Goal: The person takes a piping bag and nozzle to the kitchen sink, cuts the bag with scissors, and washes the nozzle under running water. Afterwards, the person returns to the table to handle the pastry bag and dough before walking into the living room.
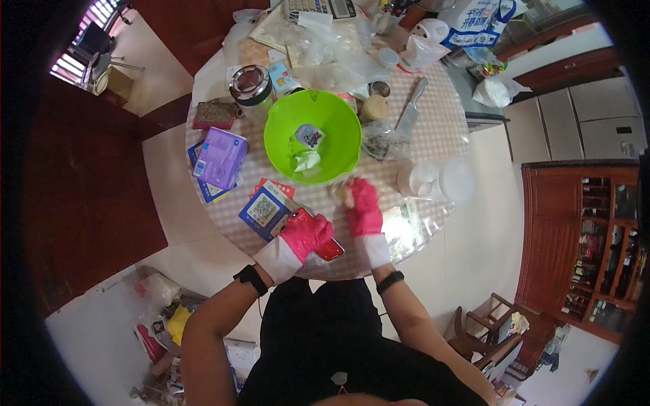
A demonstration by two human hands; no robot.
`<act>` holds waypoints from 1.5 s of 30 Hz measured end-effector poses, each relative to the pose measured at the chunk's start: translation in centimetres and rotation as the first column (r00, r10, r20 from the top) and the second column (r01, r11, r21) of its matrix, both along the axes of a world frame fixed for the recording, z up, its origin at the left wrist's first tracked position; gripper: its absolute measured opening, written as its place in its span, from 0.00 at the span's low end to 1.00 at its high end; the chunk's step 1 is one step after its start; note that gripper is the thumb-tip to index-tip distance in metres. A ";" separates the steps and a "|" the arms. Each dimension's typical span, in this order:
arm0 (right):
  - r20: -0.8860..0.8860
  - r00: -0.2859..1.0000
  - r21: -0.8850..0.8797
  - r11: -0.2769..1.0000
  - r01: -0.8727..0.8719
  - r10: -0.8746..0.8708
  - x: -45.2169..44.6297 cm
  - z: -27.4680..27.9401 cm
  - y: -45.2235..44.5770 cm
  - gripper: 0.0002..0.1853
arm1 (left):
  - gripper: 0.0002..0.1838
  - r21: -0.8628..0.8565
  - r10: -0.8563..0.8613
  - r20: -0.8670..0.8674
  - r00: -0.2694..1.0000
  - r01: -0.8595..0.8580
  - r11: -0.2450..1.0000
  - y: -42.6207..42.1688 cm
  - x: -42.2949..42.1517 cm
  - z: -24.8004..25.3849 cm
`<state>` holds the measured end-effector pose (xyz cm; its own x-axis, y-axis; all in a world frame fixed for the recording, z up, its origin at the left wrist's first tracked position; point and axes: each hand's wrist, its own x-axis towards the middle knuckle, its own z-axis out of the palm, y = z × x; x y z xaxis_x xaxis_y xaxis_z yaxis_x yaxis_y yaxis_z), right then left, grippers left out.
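Observation:
Both hands wear pink gloves with white cuffs. My left hand [307, 232] is closed on a red phone [330, 249] near the table's front edge, beside a blue card with a QR code [263, 208]. My right hand [363, 201] has its fingers closed round a crumpled, pale brownish thing [340, 194], too blurred to name, just in front of the green bowl [275, 135]. Inside the bowl lie a small patterned packet [309, 136] and a crumpled white piece [307, 160].
On the checked tablecloth [233, 223] are a purple pack [221, 158], a glass jar [252, 88], a knife [410, 111], clear plastic containers [455, 181] and a calculator [321, 8]. Plastic bags crowd the far side. A wooden chair [484, 338] stands at the lower right.

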<state>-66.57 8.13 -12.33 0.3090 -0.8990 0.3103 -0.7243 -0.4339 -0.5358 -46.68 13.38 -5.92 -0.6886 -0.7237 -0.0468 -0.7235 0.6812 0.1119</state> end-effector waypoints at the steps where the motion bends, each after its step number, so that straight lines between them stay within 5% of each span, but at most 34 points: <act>1: -0.080 0.990 0.062 0.992 -0.112 0.117 -0.3 0.8 1.6 0.28 | 0.22 0.063 0.084 -0.053 0.995 -0.081 0.995 -0.3 0.6 2.2; 2: -0.084 0.982 0.036 0.985 -0.167 0.170 -0.9 1.3 3.0 0.26 | 0.23 -0.004 0.047 -0.148 0.988 -0.048 0.999 0.0 1.8 2.3; 5: -0.170 0.948 0.067 0.963 -0.262 0.270 -3.2 0.4 3.2 0.24 | 0.23 0.004 0.080 -0.082 0.993 -0.080 0.997 2.1 2.9 -1.3; 7: -0.200 0.961 0.071 0.981 -0.180 0.190 -4.5 -3.6 0.6 0.25 | 0.21 -0.035 0.079 -0.041 0.996 -0.081 0.996 1.8 3.2 1.5; 8: -0.177 0.981 0.069 0.995 -0.066 0.078 -3.1 -0.5 -0.4 0.26 | 0.20 0.028 0.081 -0.119 0.990 -0.078 0.997 1.6 3.4 1.5; 12: -0.064 0.992 -0.082 0.991 0.102 -0.108 0.7 -2.1 -3.3 0.29 | 0.17 0.061 0.060 -0.220 0.974 -0.047 0.997 1.5 4.4 1.0; 15: -0.147 0.985 0.095 0.993 -0.075 0.088 2.7 -0.6 -1.5 0.31 | 0.16 0.082 0.077 -0.209 0.975 -0.061 0.995 2.3 4.8 0.0; 21: -0.151 0.901 0.142 0.911 -0.388 0.407 -1.9 2.4 5.5 0.25 | 0.17 -0.017 0.060 -0.126 0.990 -0.062 0.998 3.2 6.3 0.5; 23: -0.199 0.908 0.174 0.925 -0.337 0.369 -3.0 1.4 3.9 0.23 | 0.19 -0.032 0.067 -0.163 0.984 -0.073 0.997 3.7 7.0 1.3; 24: -0.265 0.914 0.138 0.950 -0.280 0.308 -3.0 0.5 2.3 0.23 | 0.19 0.055 0.144 -0.217 0.965 -0.135 0.989 4.1 7.5 2.4; 25: -0.137 0.960 0.120 0.966 -0.230 0.245 -3.0 -0.4 0.5 0.23 | 0.19 0.142 0.226 -0.264 0.938 -0.194 0.971 4.6 7.9 3.0; 26: -0.256 0.944 0.081 0.978 -0.193 0.207 -2.5 -1.9 -1.8 0.25 | 0.20 0.168 0.315 -0.290 0.904 -0.275 0.946 5.5 8.5 2.7; 27: -0.066 0.992 0.022 0.994 -0.108 0.109 -0.8 -0.3 -3.0 0.28 | 0.20 0.170 0.318 -0.287 0.904 -0.279 0.945 6.2 9.2 1.4; 29: 0.379 0.920 0.229 0.973 0.010 -0.098 2.6 -4.7 -4.5 0.29 | 0.25 0.345 0.515 -0.591 0.620 -0.383 0.857 7.3 10.4 -1.9; 31: 0.077 0.994 0.018 0.997 -0.080 0.079 5.2 -2.3 -3.3 0.27 | 0.25 0.412 0.629 -0.586 0.511 -0.481 0.774 7.4 10.5 -1.9; 33: 0.138 0.966 0.135 0.962 -0.237 0.219 6.1 1.7 -0.4 0.27 | 0.22 0.931 0.996 -0.061 -0.068 -0.364 0.033 5.9 11.0 0.1; 35: -0.067 0.910 0.115 0.909 -0.401 0.410 5.6 2.9 2.5 0.25 | 0.24 0.910 0.999 0.038 -0.035 -0.412 -0.049 3.8 11.8 2.1; 37: -0.060 0.889 0.175 0.882 -0.438 0.454 3.8 3.2 5.2 0.24 | 0.28 0.931 0.981 -0.027 0.192 -0.351 0.095 3.0 13.4 2.1; 38: -0.044 0.866 0.238 0.847 -0.475 0.498 2.7 3.3 5.6 0.23 | 0.29 0.853 0.960 -0.017 0.279 -0.496 0.160 2.6 13.6 1.9; 39: -0.060 0.854 0.281 0.830 -0.482 0.517 1.3 3.9 5.3 0.22 | 0.29 0.854 0.960 -0.023 0.279 -0.494 0.165 1.8 13.5 2.9; 42: -0.034 0.925 0.191 0.911 -0.365 0.378 -0.8 1.0 2.4 0.20 | 0.31 0.751 0.893 0.213 0.398 -0.651 0.111 -0.1 13.0 4.5; 43: -0.042 0.942 0.169 0.932 -0.321 0.332 -0.7 0.7 0.7 0.21 | 0.31 0.749 0.890 0.219 0.400 -0.654 0.110 0.3 13.2 3.2; 45: 0.014 0.977 0.124 0.969 -0.213 0.213 1.0 0.8 -1.8 0.26 | 0.33 0.647 0.910 0.028 0.413 -0.702 0.298 1.1 13.8 0.7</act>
